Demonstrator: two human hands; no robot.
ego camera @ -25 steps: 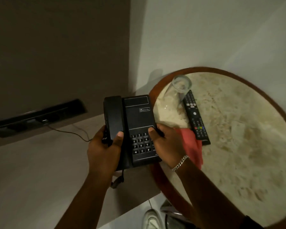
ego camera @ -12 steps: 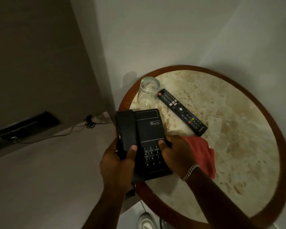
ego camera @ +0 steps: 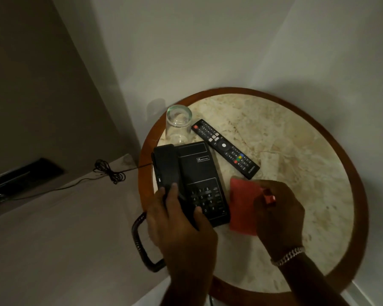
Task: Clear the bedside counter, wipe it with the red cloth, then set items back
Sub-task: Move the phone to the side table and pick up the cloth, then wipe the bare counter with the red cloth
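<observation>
My left hand point(ego camera: 181, 230) clamps the black telephone point(ego camera: 199, 184) at the round counter's wooden rim point(ego camera: 145, 173); my right hand point(ego camera: 279, 215) pinches the red cloth point(ego camera: 241, 208) on open marble. Beyond: remote point(ego camera: 224, 149), upturned glass point(ego camera: 178, 124).

BEETEL brand mark, small logo beside it, printed on black desk telephone point(ego camera: 199, 173), upper right of its face, near left edge of round marble-topped table point(ego camera: 296, 151). Keypad digits readable: 2, 3, 6, 9, 8, 0. Remote control point(ego camera: 224, 149): small white lettering at lower end, too small to read.
</observation>
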